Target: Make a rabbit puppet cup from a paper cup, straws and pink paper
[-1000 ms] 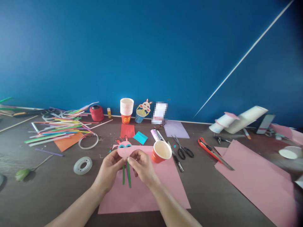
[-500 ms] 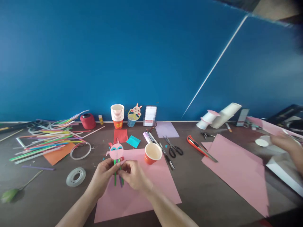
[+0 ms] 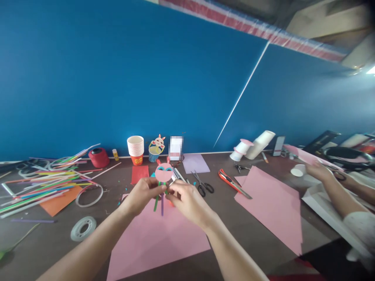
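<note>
A pink paper animal figure [image 3: 162, 175] with small ears, blue-ringed eyes and green and purple strips hanging down is held up over the pink sheet [image 3: 164, 242]. My left hand [image 3: 142, 197] pinches it just under the face from the left. From the right, the fingers of my right hand [image 3: 186, 201] are closed on the strips at the same spot. Exactly where the fingertips meet the strips is partly hidden. A paper cup on the pink sheet is mostly covered by my right hand; only a bit of its orange side shows.
Behind stand stacked cups [image 3: 136, 150] and a blue cup [image 3: 155, 154] with a paper bunny. Scissors [image 3: 202, 185], a red box cutter [image 3: 233, 182] and pink paper [image 3: 271, 207] lie rightward. Straws [image 3: 43, 183] and a tape roll [image 3: 83, 228] lie left. Another person's hand [image 3: 319, 171] works far right.
The view has turned right and up. Both my hands have raised the animal figure away from the sheet, and my right hand now covers most of the paper cup.
</note>
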A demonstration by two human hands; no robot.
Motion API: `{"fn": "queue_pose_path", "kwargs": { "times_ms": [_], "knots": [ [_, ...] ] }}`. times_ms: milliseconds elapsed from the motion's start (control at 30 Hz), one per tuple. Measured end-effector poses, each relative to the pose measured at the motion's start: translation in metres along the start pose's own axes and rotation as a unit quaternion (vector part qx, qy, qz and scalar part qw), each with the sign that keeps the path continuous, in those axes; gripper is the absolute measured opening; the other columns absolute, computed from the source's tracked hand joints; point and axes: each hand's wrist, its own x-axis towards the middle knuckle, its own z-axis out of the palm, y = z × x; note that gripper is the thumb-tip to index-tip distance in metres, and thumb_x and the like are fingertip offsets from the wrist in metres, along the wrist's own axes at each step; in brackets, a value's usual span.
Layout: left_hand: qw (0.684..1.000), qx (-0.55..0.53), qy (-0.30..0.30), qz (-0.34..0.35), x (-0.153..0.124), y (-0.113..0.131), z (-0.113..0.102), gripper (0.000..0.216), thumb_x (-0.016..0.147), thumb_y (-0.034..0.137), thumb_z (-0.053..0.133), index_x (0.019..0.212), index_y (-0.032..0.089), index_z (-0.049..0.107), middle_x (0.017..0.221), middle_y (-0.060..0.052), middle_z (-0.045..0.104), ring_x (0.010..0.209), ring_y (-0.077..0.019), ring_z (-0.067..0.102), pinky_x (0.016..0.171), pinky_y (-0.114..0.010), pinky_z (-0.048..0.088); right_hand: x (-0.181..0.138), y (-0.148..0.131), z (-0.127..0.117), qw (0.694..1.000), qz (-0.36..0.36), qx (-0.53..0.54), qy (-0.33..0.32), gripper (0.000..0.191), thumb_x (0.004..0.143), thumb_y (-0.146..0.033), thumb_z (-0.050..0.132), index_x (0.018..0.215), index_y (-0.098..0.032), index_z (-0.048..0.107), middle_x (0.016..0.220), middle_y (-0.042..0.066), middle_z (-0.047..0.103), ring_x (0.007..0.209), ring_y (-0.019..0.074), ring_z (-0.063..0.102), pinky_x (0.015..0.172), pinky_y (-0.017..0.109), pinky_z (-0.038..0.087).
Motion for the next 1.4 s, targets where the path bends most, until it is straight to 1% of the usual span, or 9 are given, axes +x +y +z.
{"fn": "queue_pose_path", "kwargs": {
  "times_ms": [100,200,333,467,633,833,1033,1167,1400],
  "knots": [
    [0.999,-0.032,0.003,0.012,0.020,0.005,0.009,0.023,0.071,0.033,0.064,0.082,0.013,0.067,0.074,-0.004,0.065,0.062,-0.0117,0.056,0.060,-0.025,0.044,0.004,0.010,-0.012,0.999,0.016,-0.019,0.027,0.008,0.080,-0.021,0.055,0.073,-0.019,0.060,0.070,-0.002,0.054,0.062,0.0104,0.051,0.057,0.021,0.036],
    [0.996,-0.087,-0.011,-0.004,0.031,0.002,0.014,0.024,0.069,0.033,0.065,0.081,0.012,0.067,0.075,-0.005,0.066,0.061,-0.0116,0.057,0.061,-0.026,0.044,0.007,0.022,-0.012,0.999,0.030,0.006,0.040,0.007,0.078,-0.023,0.057,0.074,-0.019,0.062,0.071,-0.002,0.055,0.062,0.0105,0.052,0.058,0.020,0.036],
    [0.991,-0.116,-0.063,-0.038,0.040,-0.001,0.012,0.023,0.068,0.032,0.067,0.078,0.011,0.067,0.072,-0.005,0.066,0.061,-0.0120,0.058,0.062,-0.026,0.045,0.008,0.035,-0.009,0.995,0.055,0.081,0.029,0.009,0.076,-0.025,0.059,0.073,-0.018,0.063,0.068,-0.002,0.059,0.060,0.0105,0.052,0.057,0.020,0.037],
    [0.990,-0.092,-0.102,-0.030,0.051,0.000,0.010,0.028,0.067,0.034,0.068,0.083,0.011,0.066,0.074,-0.007,0.065,0.065,-0.0138,0.059,0.062,-0.026,0.044,0.009,0.043,-0.006,0.987,0.080,0.134,0.027,0.012,0.076,-0.026,0.057,0.076,-0.016,0.064,0.067,-0.001,0.062,0.060,0.0112,0.053,0.055,0.019,0.038],
    [0.996,-0.056,-0.075,-0.004,0.060,-0.007,0.014,0.027,0.066,0.035,0.067,0.081,0.012,0.065,0.067,-0.001,0.061,0.054,-0.0081,0.052,0.053,-0.021,0.038,0.008,0.055,0.005,0.988,0.119,0.066,0.067,0.015,0.076,-0.030,0.055,0.073,-0.017,0.063,0.063,0.000,0.062,0.055,0.0122,0.052,0.052,0.020,0.037],
    [0.997,-0.019,-0.066,0.028,0.059,-0.020,0.017,0.026,0.068,0.034,0.064,0.080,0.011,0.064,0.068,-0.002,0.061,0.060,-0.0118,0.054,0.055,-0.023,0.039,0.002,0.062,0.013,0.991,0.112,0.037,0.063,0.013,0.077,-0.028,0.053,0.075,-0.019,0.062,0.062,-0.001,0.061,0.056,0.0129,0.052,0.052,0.020,0.037],
    [0.993,0.016,-0.100,0.063,0.066,-0.011,0.020,0.025,0.073,0.032,0.060,0.087,0.012,0.065,0.078,-0.005,0.065,0.072,-0.0166,0.058,0.065,-0.027,0.043,0.000,0.060,0.006,0.990,0.105,0.031,0.094,0.014,0.078,-0.029,0.051,0.078,-0.018,0.060,0.069,0.001,0.062,0.057,0.0133,0.053,0.053,0.021,0.038],
    [0.988,0.040,-0.126,0.085,0.070,-0.010,0.020,0.021,0.074,0.027,0.058,0.087,0.013,0.066,0.084,-0.005,0.066,0.080,-0.0187,0.058,0.071,-0.028,0.043,-0.003,0.060,0.009,0.987,0.118,0.004,0.111,0.014,0.078,-0.028,0.050,0.074,-0.018,0.060,0.066,0.001,0.062,0.054,0.0132,0.053,0.052,0.021,0.037],
    [0.981,0.096,-0.120,0.115,0.069,-0.015,0.017,0.025,0.071,0.022,0.059,0.095,0.016,0.067,0.085,-0.003,0.068,0.081,-0.0188,0.057,0.076,-0.029,0.042,-0.008,0.062,0.020,0.981,0.129,-0.076,0.120,0.014,0.078,-0.030,0.052,0.072,-0.020,0.060,0.066,0.001,0.064,0.057,0.0145,0.056,0.050,0.022,0.034]
  ]
}}
